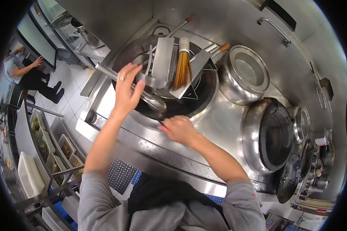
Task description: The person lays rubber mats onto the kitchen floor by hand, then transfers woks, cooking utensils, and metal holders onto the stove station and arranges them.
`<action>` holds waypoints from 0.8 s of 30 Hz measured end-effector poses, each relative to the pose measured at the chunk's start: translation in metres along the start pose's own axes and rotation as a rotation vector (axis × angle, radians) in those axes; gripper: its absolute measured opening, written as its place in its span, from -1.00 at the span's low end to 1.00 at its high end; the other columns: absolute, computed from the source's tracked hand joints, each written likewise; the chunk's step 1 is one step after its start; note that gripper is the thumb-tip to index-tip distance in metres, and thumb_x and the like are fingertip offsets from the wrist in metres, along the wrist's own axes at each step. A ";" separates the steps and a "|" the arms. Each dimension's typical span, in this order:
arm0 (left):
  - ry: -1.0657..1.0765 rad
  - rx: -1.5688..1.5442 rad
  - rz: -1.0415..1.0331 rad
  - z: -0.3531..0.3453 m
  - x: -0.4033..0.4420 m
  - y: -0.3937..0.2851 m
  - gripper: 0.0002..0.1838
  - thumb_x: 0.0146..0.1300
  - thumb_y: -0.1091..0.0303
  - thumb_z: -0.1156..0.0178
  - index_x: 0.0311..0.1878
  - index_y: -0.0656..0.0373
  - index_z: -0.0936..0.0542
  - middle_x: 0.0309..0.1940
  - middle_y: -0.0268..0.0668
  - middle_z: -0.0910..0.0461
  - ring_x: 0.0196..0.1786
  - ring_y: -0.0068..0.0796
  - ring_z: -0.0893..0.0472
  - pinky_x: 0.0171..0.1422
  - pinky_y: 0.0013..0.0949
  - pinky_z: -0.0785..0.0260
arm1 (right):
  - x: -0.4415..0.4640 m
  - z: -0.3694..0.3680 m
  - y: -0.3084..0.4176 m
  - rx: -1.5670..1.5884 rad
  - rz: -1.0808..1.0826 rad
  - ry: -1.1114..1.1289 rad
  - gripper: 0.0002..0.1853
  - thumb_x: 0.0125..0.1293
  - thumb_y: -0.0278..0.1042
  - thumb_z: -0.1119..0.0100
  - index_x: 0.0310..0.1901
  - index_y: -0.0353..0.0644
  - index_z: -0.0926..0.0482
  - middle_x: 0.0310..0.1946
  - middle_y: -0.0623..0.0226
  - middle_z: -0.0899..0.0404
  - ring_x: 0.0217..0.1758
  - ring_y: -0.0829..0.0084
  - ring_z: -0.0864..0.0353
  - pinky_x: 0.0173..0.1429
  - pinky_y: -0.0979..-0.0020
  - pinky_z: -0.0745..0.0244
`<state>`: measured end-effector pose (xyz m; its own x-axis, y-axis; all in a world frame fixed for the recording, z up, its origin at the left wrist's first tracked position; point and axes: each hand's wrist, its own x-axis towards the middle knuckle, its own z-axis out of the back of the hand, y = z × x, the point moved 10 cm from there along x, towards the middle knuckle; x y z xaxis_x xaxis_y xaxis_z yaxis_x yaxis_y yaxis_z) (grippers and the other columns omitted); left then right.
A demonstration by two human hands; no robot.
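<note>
My left hand is raised over the left side of a wok, fingers apart, close to a metal tube-like handle. My right hand is closed at the wok's near rim, around something dark that its fingers mostly hide. Between my hands lies a shiny metal utensil whose kind I cannot make out. In and across the wok are a bamboo brush, two flat metal pieces, one of them a metal plate, and a wooden-handled tool.
A lidless steel pot and a second wok in a steel ring stand to the right. Food containers line the lower left. Another person is at the far left, on the tiled floor.
</note>
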<state>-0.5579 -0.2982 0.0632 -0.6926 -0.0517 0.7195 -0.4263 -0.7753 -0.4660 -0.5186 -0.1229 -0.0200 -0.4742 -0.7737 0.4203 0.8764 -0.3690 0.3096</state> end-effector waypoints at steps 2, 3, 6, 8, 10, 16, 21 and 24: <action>0.019 -0.049 0.011 -0.004 -0.039 -0.019 -0.58 0.28 0.31 -0.19 0.18 0.27 -0.56 0.20 -0.02 -0.49 0.32 0.05 -0.41 0.43 -0.04 -0.20 | 0.015 -0.004 0.018 -0.008 -0.058 -0.048 -0.61 0.32 -0.03 -0.22 -0.54 -0.15 -0.50 -0.69 0.19 -0.57 -0.60 0.16 -0.64 -0.48 0.20 -0.52; 0.026 -0.041 0.020 -0.003 -0.052 -0.036 -0.62 0.30 0.32 -0.16 0.13 0.28 -0.59 0.15 -0.01 -0.52 0.30 0.07 -0.43 0.41 -0.03 -0.22 | 0.019 -0.015 0.021 0.021 -0.129 -0.004 -0.64 0.30 -0.08 -0.20 -0.54 -0.16 -0.54 -0.68 0.15 -0.60 -0.58 0.12 -0.66 -0.47 0.16 -0.54; 0.048 -0.131 0.011 -0.014 -0.077 -0.053 -0.65 0.33 0.31 -0.13 0.09 0.28 -0.60 0.10 0.00 -0.56 0.27 0.05 -0.45 0.40 -0.02 -0.22 | 0.025 -0.041 0.014 0.093 -0.242 -0.004 -0.74 0.23 -0.20 -0.19 -0.52 -0.17 -0.60 -0.65 0.10 -0.62 -0.54 0.06 -0.68 -0.41 0.09 -0.56; 0.051 -0.148 0.079 -0.014 -0.092 -0.057 -0.64 0.36 0.29 -0.08 0.09 0.32 -0.61 0.04 -0.01 -0.61 0.19 -0.01 -0.53 0.35 -0.13 -0.29 | 0.022 -0.051 0.015 0.093 -0.262 0.047 -0.78 0.17 -0.25 -0.17 -0.53 -0.16 -0.63 -0.62 0.09 -0.64 -0.53 0.04 -0.68 -0.39 0.06 -0.57; 0.083 -0.247 0.164 -0.020 -0.112 -0.059 -0.65 0.37 0.28 -0.08 0.08 0.30 -0.61 0.01 -0.03 -0.62 0.14 -0.03 -0.55 0.31 -0.16 -0.33 | 0.020 -0.050 0.019 0.090 -0.292 0.062 -0.81 0.14 -0.28 -0.16 -0.53 -0.16 -0.64 -0.60 0.08 -0.65 -0.51 0.03 -0.68 -0.37 0.04 -0.57; 0.102 -0.585 0.444 -0.029 -0.126 -0.018 -0.54 0.50 0.15 0.06 0.18 0.33 -0.57 0.02 -0.06 -0.63 0.11 -0.27 -0.59 0.22 -0.29 -0.39 | 0.038 -0.045 0.022 0.091 -0.335 -0.063 -0.78 0.14 -0.25 -0.14 -0.56 -0.15 -0.62 -0.63 0.09 -0.63 -0.54 0.01 -0.66 -0.40 0.01 -0.56; 0.103 -0.654 0.498 -0.039 -0.127 -0.005 -0.39 0.52 -0.01 0.13 0.32 0.37 -0.44 0.24 -0.03 -0.50 0.33 -0.19 -0.45 0.45 -0.20 -0.21 | -0.011 0.026 0.027 0.181 -0.279 -0.397 -0.69 0.13 -0.25 -0.36 -0.18 -0.27 -0.59 -0.22 0.10 -0.54 -0.10 0.08 -0.52 0.01 0.17 -0.49; -0.071 -0.651 0.570 -0.033 -0.144 -0.008 -0.41 0.54 0.03 0.16 0.37 0.33 -0.37 0.28 -0.03 -0.46 0.36 -0.21 -0.43 0.48 -0.10 -0.19 | -0.094 0.057 0.022 0.118 -0.398 -0.469 -0.65 0.14 -0.35 -0.39 -0.04 -0.24 -0.61 -0.08 0.13 -0.49 0.00 0.12 -0.47 0.08 0.22 -0.47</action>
<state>-0.4733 -0.2636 -0.0536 -0.8730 -0.3792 0.3068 -0.2884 -0.1060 -0.9516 -0.4598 -0.0288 -0.0045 -0.7724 -0.2700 0.5749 0.6224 -0.5025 0.6001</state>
